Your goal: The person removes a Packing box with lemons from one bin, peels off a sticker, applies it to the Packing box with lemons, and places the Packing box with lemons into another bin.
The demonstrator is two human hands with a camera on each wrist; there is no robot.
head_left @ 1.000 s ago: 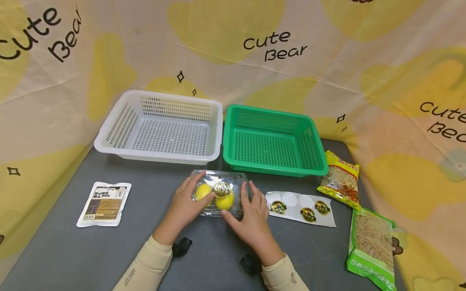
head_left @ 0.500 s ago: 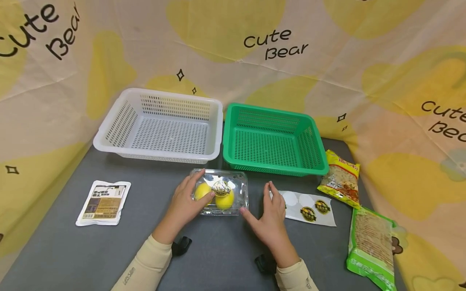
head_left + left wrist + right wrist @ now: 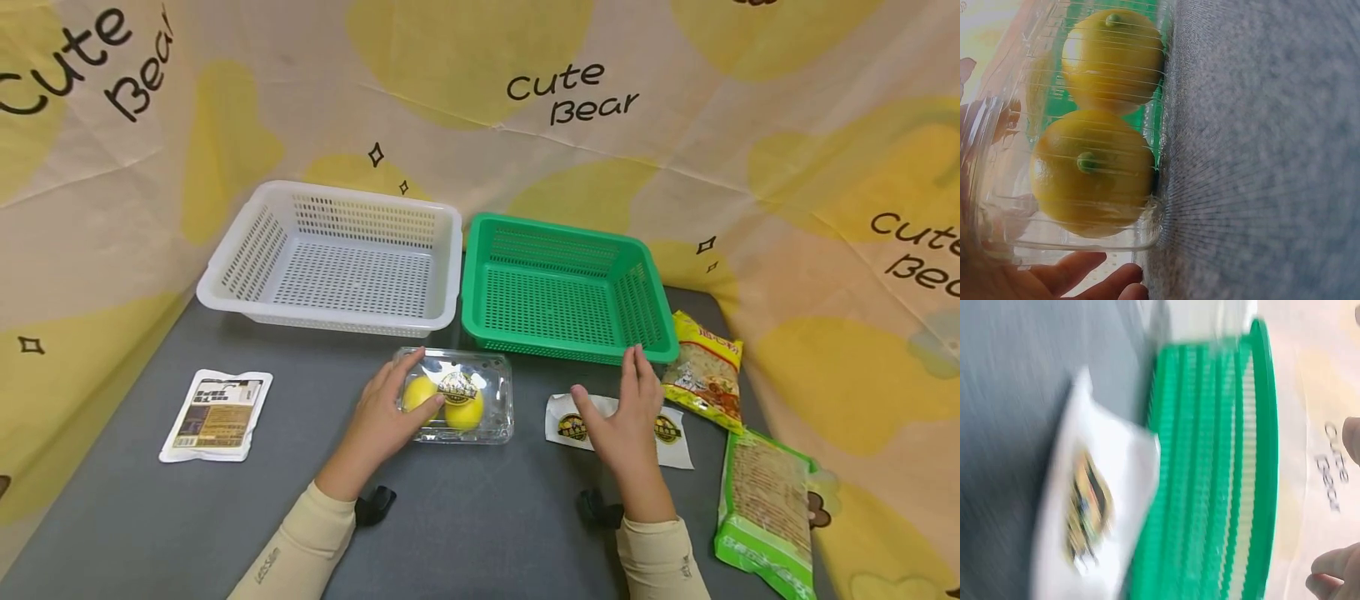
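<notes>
A clear plastic clamshell box (image 3: 491,417) with two lemons (image 3: 463,408) inside sits on the table; a round black-and-gold sticker (image 3: 457,388) is on its lid. My left hand (image 3: 378,417) holds the box's left end, thumb over the lid and fingers along the end and far corner. The lemons (image 3: 1094,175) show through the wall in the left wrist view. My right hand (image 3: 628,425) hovers over the white sticker sheet (image 3: 566,408), fingers extended and thumb apart, holding nothing. It hides the sheet's middle. In the right wrist view the sheet (image 3: 1116,481) is blurred and one end lifts.
A white basket (image 3: 330,312) and a green basket (image 3: 555,346) stand side by side at the back. On the left lies a white flat packet (image 3: 216,415). A yellow-red food bag (image 3: 705,371) and a green food bag (image 3: 767,508) lie at the right edge.
My right hand has left the box's right end and moved right, over the sticker sheet. The left hand and the box have stayed in place.
</notes>
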